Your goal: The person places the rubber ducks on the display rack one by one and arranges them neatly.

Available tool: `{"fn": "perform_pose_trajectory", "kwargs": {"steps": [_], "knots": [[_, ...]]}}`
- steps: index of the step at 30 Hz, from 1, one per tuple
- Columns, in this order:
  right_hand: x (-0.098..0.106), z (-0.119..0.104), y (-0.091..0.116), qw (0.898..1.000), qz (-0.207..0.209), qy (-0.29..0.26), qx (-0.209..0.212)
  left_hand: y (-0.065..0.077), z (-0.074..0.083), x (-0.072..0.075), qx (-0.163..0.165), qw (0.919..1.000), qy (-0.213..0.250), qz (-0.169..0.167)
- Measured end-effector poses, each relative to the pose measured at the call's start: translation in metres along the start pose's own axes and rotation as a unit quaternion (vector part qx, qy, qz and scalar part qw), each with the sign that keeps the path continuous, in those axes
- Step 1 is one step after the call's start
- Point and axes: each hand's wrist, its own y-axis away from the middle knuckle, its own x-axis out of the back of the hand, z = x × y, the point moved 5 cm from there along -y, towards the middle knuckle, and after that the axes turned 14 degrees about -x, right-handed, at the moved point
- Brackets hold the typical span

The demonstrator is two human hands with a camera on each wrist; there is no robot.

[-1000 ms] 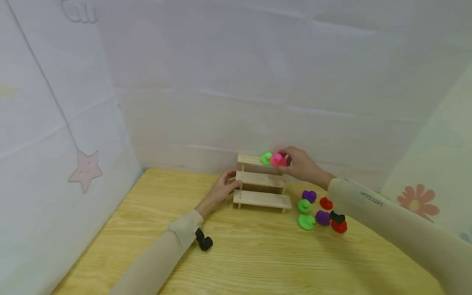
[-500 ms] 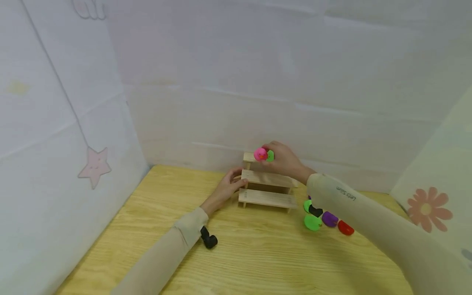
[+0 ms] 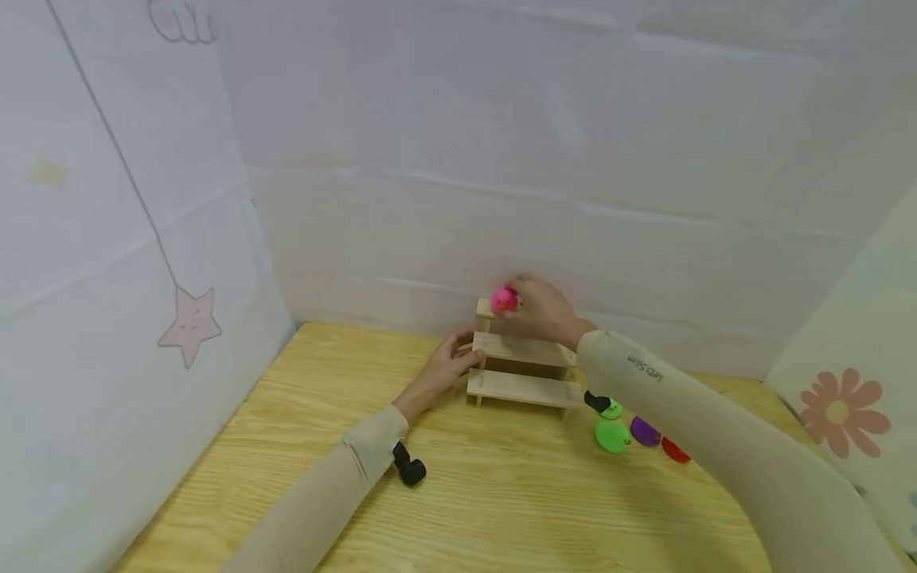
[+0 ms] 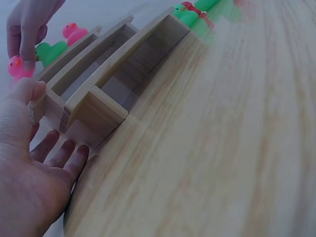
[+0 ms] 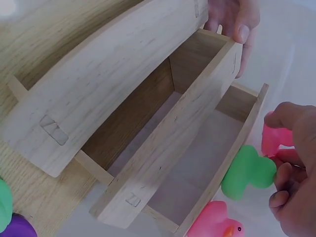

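I think I am at the step of putting a small, round, bright pink toy duck (image 3: 504, 301) on the top step of the pale wooden stand with three steps (image 3: 526, 387). The duck is at the left end of that step. A bright green toy duck (image 5: 247, 173) sits just beside it, and a second pink toy duck (image 5: 212, 222) sits farther right. I can't tell if the duck's bottom touches the wood.

My right hand (image 3: 540, 310) is nearly closed, with my thumb and fingers pinching the duck. My left hand (image 3: 438, 372) holds the left end of the middle step, thumb on the wood, other fingers loosely bent.

The next move seems to call for a soft touch: stand the duck flat, then let go without bumping the green one. More ducks, like a green one (image 3: 612, 436), a purple one (image 3: 645, 431) and a red one (image 3: 676, 450), are on the yellow wooden desk (image 3: 466, 493).
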Motion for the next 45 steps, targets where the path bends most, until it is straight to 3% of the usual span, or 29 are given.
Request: {"fn": "perform_pose_trajectory", "kwargs": {"steps": [15, 23, 34, 45], "knots": [[0.007, 0.007, 0.002, 0.999, -0.010, 0.022, -0.028, -0.002, -0.002, -0.002, -0.010, 0.9998, 0.015, -0.001], [0.018, 0.020, 0.002, 0.996, -0.039, 0.028, -0.080, -0.003, 0.001, -0.001, -0.006, 0.9999, 0.009, -0.004], [0.018, 0.024, 0.004, 0.999, -0.035, 0.005, 0.006, -0.004, -0.002, -0.002, -0.005, 0.9999, 0.008, -0.009], [0.022, 0.027, 0.009, 0.999, -0.040, 0.016, 0.015, -0.001, 0.004, -0.002, -0.004, 1.0000, 0.002, -0.008]]}}
